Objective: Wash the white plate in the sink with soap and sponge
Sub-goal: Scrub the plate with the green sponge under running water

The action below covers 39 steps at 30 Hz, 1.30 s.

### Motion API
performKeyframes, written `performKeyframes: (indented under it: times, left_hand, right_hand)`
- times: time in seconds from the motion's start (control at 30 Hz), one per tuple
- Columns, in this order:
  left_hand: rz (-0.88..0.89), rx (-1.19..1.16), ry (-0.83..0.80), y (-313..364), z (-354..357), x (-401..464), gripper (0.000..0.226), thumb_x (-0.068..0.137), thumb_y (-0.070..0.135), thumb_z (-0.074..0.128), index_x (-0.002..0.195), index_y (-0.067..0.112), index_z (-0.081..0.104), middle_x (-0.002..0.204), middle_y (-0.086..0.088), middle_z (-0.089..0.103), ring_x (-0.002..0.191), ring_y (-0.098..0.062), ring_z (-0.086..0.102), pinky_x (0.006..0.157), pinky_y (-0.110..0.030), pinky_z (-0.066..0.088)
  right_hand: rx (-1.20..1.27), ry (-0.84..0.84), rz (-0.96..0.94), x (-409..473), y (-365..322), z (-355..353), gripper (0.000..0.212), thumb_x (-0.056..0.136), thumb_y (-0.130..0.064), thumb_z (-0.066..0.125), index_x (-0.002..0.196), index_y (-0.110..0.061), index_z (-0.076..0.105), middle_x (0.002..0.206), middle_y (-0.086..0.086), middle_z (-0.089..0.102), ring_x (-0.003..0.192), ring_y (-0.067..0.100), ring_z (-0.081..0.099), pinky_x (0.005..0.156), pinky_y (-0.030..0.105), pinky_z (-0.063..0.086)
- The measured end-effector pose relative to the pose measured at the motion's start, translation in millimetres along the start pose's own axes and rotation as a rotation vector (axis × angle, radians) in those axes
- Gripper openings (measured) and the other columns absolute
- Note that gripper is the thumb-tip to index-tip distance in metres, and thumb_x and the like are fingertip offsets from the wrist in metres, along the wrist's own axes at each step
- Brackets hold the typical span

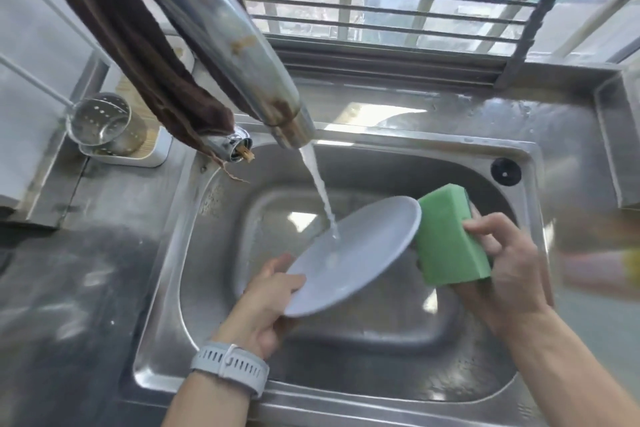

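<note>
At about ten o'clock a perforated steel utensil holder stands on the counter, and a brown cloth hangs over the faucet. My left hand, with a white watch on the wrist, grips the white plate at its seven o'clock rim, thumb on top. The plate is tilted above the steel sink, and the water stream falls on its centre. At three o'clock my right hand clasps a green sponge; it seems to touch the plate's edge, perhaps only near.
</note>
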State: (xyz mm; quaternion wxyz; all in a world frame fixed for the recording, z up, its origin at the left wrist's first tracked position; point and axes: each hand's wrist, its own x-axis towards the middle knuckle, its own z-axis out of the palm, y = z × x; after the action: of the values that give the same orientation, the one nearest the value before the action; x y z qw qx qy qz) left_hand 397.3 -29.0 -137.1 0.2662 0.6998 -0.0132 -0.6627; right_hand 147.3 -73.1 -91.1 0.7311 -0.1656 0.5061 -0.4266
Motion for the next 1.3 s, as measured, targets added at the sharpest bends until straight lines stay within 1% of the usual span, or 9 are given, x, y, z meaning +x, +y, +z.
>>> performKeyframes:
  times: [0.1, 0.17, 0.23, 0.53, 0.67, 0.77, 0.97, 1.17, 1.3]
  left_hand:
    - [-0.193, -0.097, -0.123, 14.9, -9.2, -4.3, 0.03, 0.099, -0.011, 0.04, 0.115, -0.007, 0.065, 0.08, -0.02, 0.066, 0.042, -0.017, 0.063, 0.03, -0.015, 0.043]
    - [-0.278, -0.158, -0.203, 22.3, -13.9, -3.2, 0.027, 0.097, -0.009, 0.042, 0.101, -0.012, 0.068, 0.074, -0.021, 0.064, 0.044, -0.018, 0.061, 0.033, -0.017, 0.048]
    - [-0.287, -0.176, -0.254, 25.0, -16.1, -1.7, 0.022, 0.087, -0.007, 0.053, 0.092, -0.014, 0.072, 0.082, -0.025, 0.063, 0.061, -0.025, 0.063, 0.042, -0.022, 0.057]
    - [-0.302, -0.193, -0.402, 20.0, -30.6, -0.5, 0.094, 0.086, 0.071, 0.06, 0.129, -0.012, 0.064, 0.121, -0.033, 0.06, 0.106, -0.044, 0.064, 0.097, -0.055, 0.058]
    - [-0.278, 0.048, -0.49, 24.0, -33.5, -6.8, 0.1, 0.067, 0.093, 0.058, 0.137, 0.023, 0.066, 0.141, -0.019, 0.062, 0.133, -0.042, 0.056, 0.111, -0.064, 0.039]
    - [-0.135, 0.171, -0.387, 20.0, -25.0, -11.6, 0.081, 0.069, 0.069, 0.082, 0.137, 0.027, 0.064, 0.131, -0.006, 0.072, 0.129, -0.026, 0.059, 0.116, -0.055, 0.035]
    - [0.369, 0.057, -0.154, 13.1, 8.2, -12.8, 0.029, 0.09, 0.026, 0.074, 0.118, 0.018, 0.073, 0.109, -0.004, 0.081, 0.107, -0.026, 0.075, 0.099, -0.047, 0.057]
    - [0.587, 0.222, -0.152, 3.7, 16.6, -10.8, 0.022, 0.097, 0.028, 0.068, 0.117, 0.022, 0.075, 0.106, -0.004, 0.081, 0.102, -0.026, 0.076, 0.09, -0.047, 0.061]
    - [0.56, 0.099, -0.209, 4.4, -1.3, -12.2, 0.025, 0.094, 0.019, 0.068, 0.118, 0.014, 0.075, 0.108, -0.01, 0.08, 0.102, -0.03, 0.076, 0.085, -0.039, 0.061]
  right_hand:
    - [-0.057, -0.156, -0.043, 15.6, -4.0, 1.7, 0.073, 0.072, -0.019, 0.042, 0.143, -0.002, 0.046, 0.129, 0.021, 0.06, 0.085, 0.04, 0.061, 0.075, 0.042, 0.042]
    - [-0.076, -0.202, -0.047, 26.3, -8.0, 1.1, 0.066, 0.072, -0.019, 0.04, 0.135, -0.002, 0.049, 0.137, 0.029, 0.056, 0.09, 0.042, 0.056, 0.078, 0.045, 0.039]
    - [-0.104, -0.219, -0.023, 37.1, -11.3, 1.1, 0.053, 0.071, -0.02, 0.043, 0.121, -0.008, 0.056, 0.115, 0.042, 0.057, 0.088, 0.043, 0.056, 0.076, 0.046, 0.036]
    - [-0.223, 0.209, 0.079, 55.2, 22.4, 11.2, 0.032, 0.067, -0.029, 0.059, 0.092, -0.009, 0.057, 0.064, 0.004, 0.056, 0.055, 0.02, 0.053, 0.052, 0.029, 0.043]
    - [-0.184, 0.354, 0.192, 54.1, 22.5, 11.7, 0.022, 0.08, -0.03, 0.054, 0.062, -0.018, 0.051, 0.051, 0.003, 0.05, 0.044, 0.02, 0.045, 0.048, 0.026, 0.037]
    - [-0.182, 0.407, 0.221, 55.6, 21.8, 15.5, 0.02, 0.078, -0.028, 0.056, 0.062, -0.018, 0.05, 0.049, 0.002, 0.05, 0.041, 0.019, 0.046, 0.047, 0.027, 0.038]
    - [-0.384, 0.405, 0.227, 57.1, 38.8, 32.5, 0.03, 0.072, -0.042, 0.064, 0.087, -0.015, 0.066, 0.076, 0.006, 0.065, 0.06, 0.024, 0.06, 0.055, 0.033, 0.047]
    - [-1.129, 0.139, -0.586, 36.5, 82.7, 63.4, 0.054, 0.092, -0.04, 0.06, 0.141, -0.019, 0.053, 0.139, -0.003, 0.05, 0.122, 0.012, 0.046, 0.104, 0.024, 0.035]
    - [-1.21, 0.105, -0.583, 71.5, 79.5, 44.7, 0.06, 0.095, -0.043, 0.059, 0.15, -0.026, 0.045, 0.145, -0.007, 0.05, 0.128, 0.015, 0.047, 0.11, 0.033, 0.04]
